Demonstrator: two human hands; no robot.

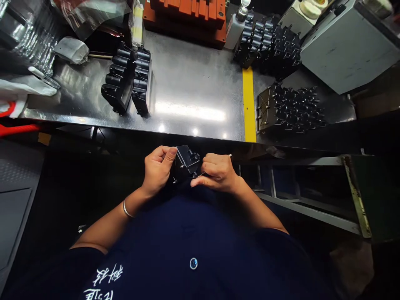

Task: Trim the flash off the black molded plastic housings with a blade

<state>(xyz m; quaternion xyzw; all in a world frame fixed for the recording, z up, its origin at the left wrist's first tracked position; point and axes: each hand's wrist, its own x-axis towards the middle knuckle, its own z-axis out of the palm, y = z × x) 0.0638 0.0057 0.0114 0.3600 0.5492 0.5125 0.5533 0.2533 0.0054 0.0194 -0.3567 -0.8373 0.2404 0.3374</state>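
Below the table's front edge, close to my body, my left hand (158,167) grips a small black plastic part (186,161), thumb pressed on its top. My right hand (218,171) is closed around a thin tool whose tip pokes out by the knuckles, and it touches the part's right side. A bracelet sits on my left wrist.
A shiny metal table (187,91) carries two rows of black parts (128,79) at the left, stacked black parts (289,109) right of a yellow stripe (248,104), more (270,41) behind, orange trays (187,16), a bottle (235,27) and a grey box (350,46).
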